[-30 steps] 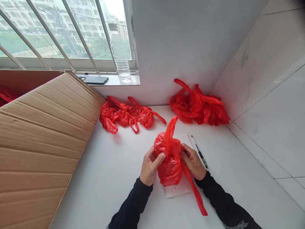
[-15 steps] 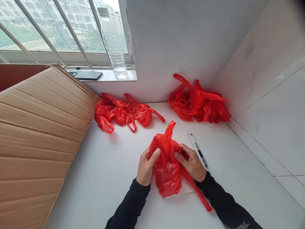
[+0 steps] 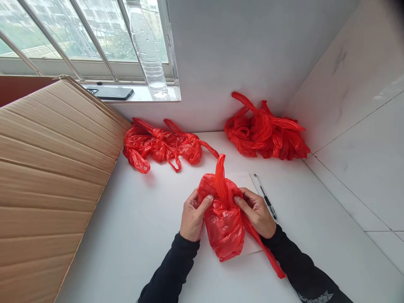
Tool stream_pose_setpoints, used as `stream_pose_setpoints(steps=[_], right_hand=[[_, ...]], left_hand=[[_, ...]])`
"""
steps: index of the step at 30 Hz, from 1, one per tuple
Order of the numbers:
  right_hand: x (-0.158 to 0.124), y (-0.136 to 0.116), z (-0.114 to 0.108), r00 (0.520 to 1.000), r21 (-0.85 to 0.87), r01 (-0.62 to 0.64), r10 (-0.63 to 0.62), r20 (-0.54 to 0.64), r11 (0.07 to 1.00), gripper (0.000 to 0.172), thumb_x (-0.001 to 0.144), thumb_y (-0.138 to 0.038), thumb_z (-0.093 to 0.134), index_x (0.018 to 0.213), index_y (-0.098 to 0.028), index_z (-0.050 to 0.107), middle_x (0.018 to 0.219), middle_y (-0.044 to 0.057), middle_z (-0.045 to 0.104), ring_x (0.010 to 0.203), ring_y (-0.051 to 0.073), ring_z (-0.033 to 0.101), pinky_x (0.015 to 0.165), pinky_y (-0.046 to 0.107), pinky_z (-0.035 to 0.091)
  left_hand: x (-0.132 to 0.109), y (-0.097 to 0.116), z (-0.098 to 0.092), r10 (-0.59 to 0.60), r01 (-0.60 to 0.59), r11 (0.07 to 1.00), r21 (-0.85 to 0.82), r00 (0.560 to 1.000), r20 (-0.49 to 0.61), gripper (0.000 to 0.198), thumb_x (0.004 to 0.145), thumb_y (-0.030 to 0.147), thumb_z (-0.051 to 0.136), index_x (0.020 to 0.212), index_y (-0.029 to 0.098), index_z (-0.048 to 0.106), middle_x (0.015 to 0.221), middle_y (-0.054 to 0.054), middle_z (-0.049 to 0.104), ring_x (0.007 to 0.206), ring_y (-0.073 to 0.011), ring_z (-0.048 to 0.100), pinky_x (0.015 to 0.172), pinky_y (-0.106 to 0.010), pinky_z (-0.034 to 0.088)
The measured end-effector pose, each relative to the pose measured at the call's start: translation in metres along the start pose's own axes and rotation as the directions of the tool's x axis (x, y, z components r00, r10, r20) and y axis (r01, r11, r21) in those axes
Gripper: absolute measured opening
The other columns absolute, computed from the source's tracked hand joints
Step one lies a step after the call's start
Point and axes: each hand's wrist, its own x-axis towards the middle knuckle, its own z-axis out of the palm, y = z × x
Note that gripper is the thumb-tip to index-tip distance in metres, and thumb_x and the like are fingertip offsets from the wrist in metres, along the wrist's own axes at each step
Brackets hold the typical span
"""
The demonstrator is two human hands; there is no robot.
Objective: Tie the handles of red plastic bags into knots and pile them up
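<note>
A crumpled red plastic bag (image 3: 224, 219) sits between my hands over a white sheet of paper (image 3: 244, 181). My left hand (image 3: 193, 216) grips its left side, thumb pressed on the upper part. My right hand (image 3: 257, 212) pinches the bag's right side near the top. One handle stands upright between my hands, the other trails down to the right past my right wrist. Both sleeves are black.
A black pen (image 3: 265, 198) lies just right of my right hand. Knotted red bags (image 3: 160, 145) lie at the back left, a bigger heap of red bags (image 3: 267, 132) at the back right corner. A large cardboard flap (image 3: 53, 168) fills the left. A water bottle (image 3: 148, 46) and phone (image 3: 110, 92) rest on the windowsill.
The bag has been turned and pulled longer toward me. My right thumb moved onto the bag's top beside the upright handle. The view shifted slightly downward.
</note>
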Motion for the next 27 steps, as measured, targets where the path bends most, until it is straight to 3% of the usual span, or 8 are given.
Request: stream_pose_setpoints(steps=[5, 9, 14, 19, 24, 27], right_hand=[[0.002, 0.003, -0.003, 0.999, 0.099, 0.000, 0.004, -0.039, 0.995, 0.020, 0.097, -0.037, 0.060, 0.107, -0.023, 0.071, 0.092, 0.002, 0.070, 0.080, 0.019, 0.061, 0.073, 0.028, 0.048], [0.002, 0.006, -0.004, 0.999, 0.129, 0.010, -0.003, -0.050, 0.992, 0.022, 0.097, -0.038, 0.060, 0.110, -0.024, 0.071, 0.091, 0.003, 0.070, 0.081, 0.020, 0.062, 0.076, 0.030, 0.049], [0.000, 0.000, -0.003, 0.999, 0.100, 0.043, -0.042, -0.010, 0.994, 0.030, 0.100, -0.043, 0.051, 0.118, -0.024, 0.066, 0.102, 0.005, 0.069, 0.090, 0.022, 0.063, 0.084, 0.034, 0.050], [-0.002, -0.011, 0.002, 0.994, 0.066, 0.019, -0.026, 0.102, 0.998, 0.035, 0.093, -0.040, 0.065, 0.124, -0.024, 0.059, 0.111, 0.005, 0.067, 0.100, 0.024, 0.063, 0.089, 0.035, 0.050], [-0.001, -0.010, 0.003, 0.996, 0.038, -0.008, 0.005, 0.085, 0.999, 0.020, 0.093, -0.038, 0.064, 0.104, -0.022, 0.064, 0.091, 0.002, 0.065, 0.084, 0.020, 0.060, 0.080, 0.031, 0.050], [0.000, -0.006, 0.001, 0.999, 0.049, -0.022, 0.020, 0.049, 0.999, 0.020, 0.092, -0.040, 0.064, 0.097, -0.021, 0.065, 0.083, 0.000, 0.061, 0.075, 0.018, 0.056, 0.072, 0.029, 0.048]], left_hand=[[-0.004, 0.006, 0.004, -0.084, 0.082, 0.996, 0.021, 0.990, 0.114, 0.025, 0.087, 0.037, 0.071, 0.103, 0.018, 0.071, 0.102, -0.008, 0.074, 0.089, -0.0227, 0.070, 0.084, -0.035, 0.053], [-0.005, 0.007, 0.004, -0.053, 0.044, 0.997, 0.056, 0.985, 0.163, 0.029, 0.087, 0.037, 0.070, 0.108, 0.017, 0.070, 0.110, -0.009, 0.073, 0.096, -0.0240, 0.069, 0.090, -0.036, 0.051], [-0.004, 0.003, 0.002, -0.006, 0.002, 0.999, 0.047, 0.997, 0.078, 0.023, 0.082, 0.031, 0.076, 0.101, 0.018, 0.072, 0.100, -0.007, 0.075, 0.098, -0.0238, 0.069, 0.089, -0.034, 0.051], [-0.001, 0.002, 0.001, 0.011, -0.011, 1.000, -0.001, 1.000, 0.006, 0.025, 0.073, 0.028, 0.082, 0.092, 0.017, 0.072, 0.089, -0.006, 0.076, 0.088, -0.0245, 0.071, 0.082, -0.035, 0.055], [0.000, 0.000, 0.000, -0.008, 0.009, 0.999, 0.051, 1.000, -0.016, 0.024, 0.075, 0.031, 0.081, 0.091, 0.016, 0.073, 0.085, -0.006, 0.076, 0.086, -0.0255, 0.072, 0.083, -0.038, 0.056], [-0.001, -0.002, 0.000, 0.009, -0.009, 0.997, 0.082, 1.000, 0.002, 0.023, 0.079, 0.035, 0.077, 0.094, 0.017, 0.073, 0.092, -0.006, 0.077, 0.091, -0.0256, 0.071, 0.089, -0.039, 0.054]])
